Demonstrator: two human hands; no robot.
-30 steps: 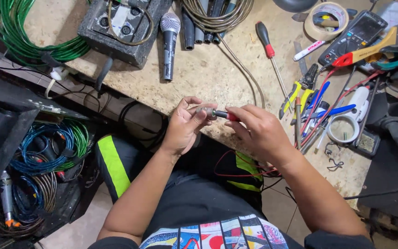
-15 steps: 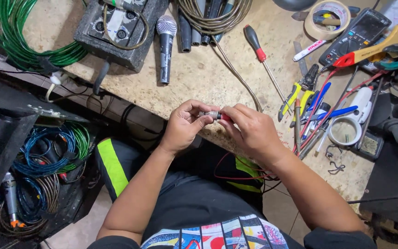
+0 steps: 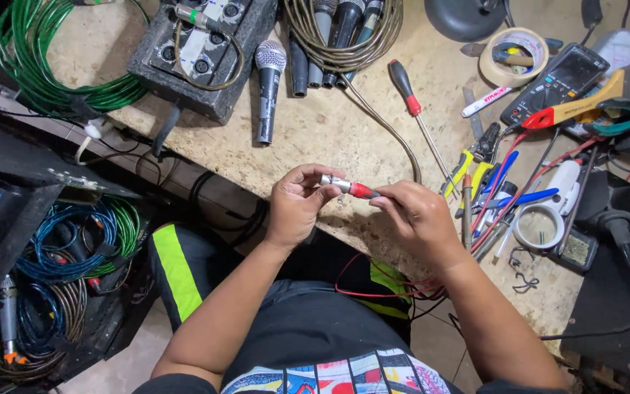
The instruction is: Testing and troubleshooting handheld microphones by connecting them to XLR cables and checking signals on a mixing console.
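Cluttered desk (image 3: 344,131) leaves bare room only near its front edge, where left hand (image 3: 297,204) and right hand (image 3: 417,219) pinch a silver-and-red connector (image 3: 348,187), held as before; the view sits slightly lower.

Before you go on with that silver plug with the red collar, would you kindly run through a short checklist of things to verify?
1. Left hand grips the silver metal plug with the red collar: ok.
2. Right hand pinches its red end: ok.
3. Plug held above the speckled workbench edge: ok.
4. Red-handled screwdriver lies nearby: ok.
5. Yellow-handled pliers lie beside the right hand: ok.
6. Plug's contacts intact: cannot tell.
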